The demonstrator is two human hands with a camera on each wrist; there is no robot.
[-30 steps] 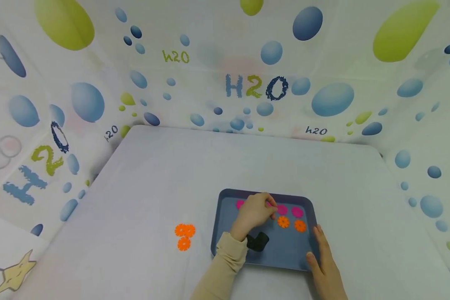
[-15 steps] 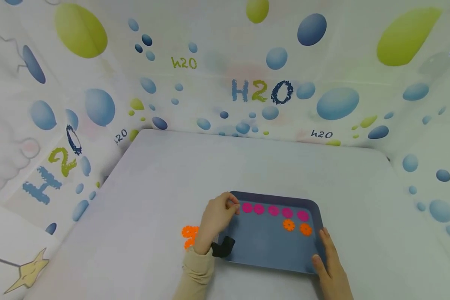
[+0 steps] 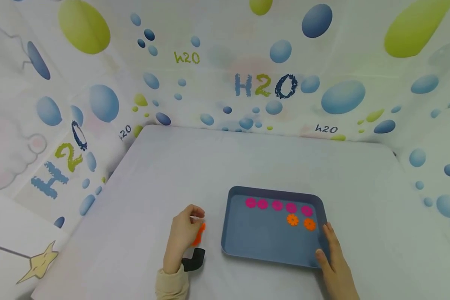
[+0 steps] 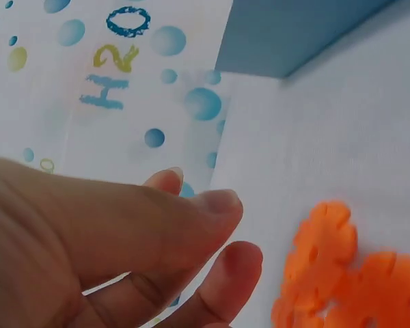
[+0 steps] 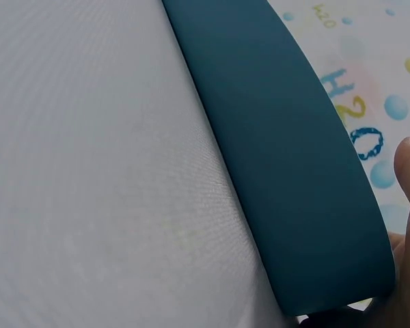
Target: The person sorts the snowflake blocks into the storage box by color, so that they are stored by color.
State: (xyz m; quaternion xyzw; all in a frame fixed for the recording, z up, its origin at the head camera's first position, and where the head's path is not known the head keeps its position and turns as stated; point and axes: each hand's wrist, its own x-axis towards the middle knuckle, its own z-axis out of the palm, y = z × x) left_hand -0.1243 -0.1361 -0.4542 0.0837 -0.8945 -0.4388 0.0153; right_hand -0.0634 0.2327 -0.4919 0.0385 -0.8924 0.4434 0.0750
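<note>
My left hand [image 3: 183,229] hovers over a small pile of orange notched discs [image 3: 198,235] on the table, left of the blue-grey tray [image 3: 262,260]. Nothing shows between its thumb and bent fingers, and in the left wrist view the orange discs [image 4: 321,246] lie just past the fingertips. Along the tray's right side rests my right hand [image 3: 335,260], its fingers straight against the outer wall and its thumb at the near right corner. Inside the tray, a row of several pink discs [image 3: 277,205] runs along the far side. Two orange discs [image 3: 292,219] sit below that row's right end.
A white cloth covers the table [image 3: 135,208]. Behind and beside it hang white walls [image 3: 217,33] printed with coloured drops and lettering. The black wrist camera [image 3: 195,259] sits at my left wrist.
My left hand has moved left, from over the tray's far side to the orange discs on the table. The right hand stays at the tray's right side. The discs in the tray keep their places.
</note>
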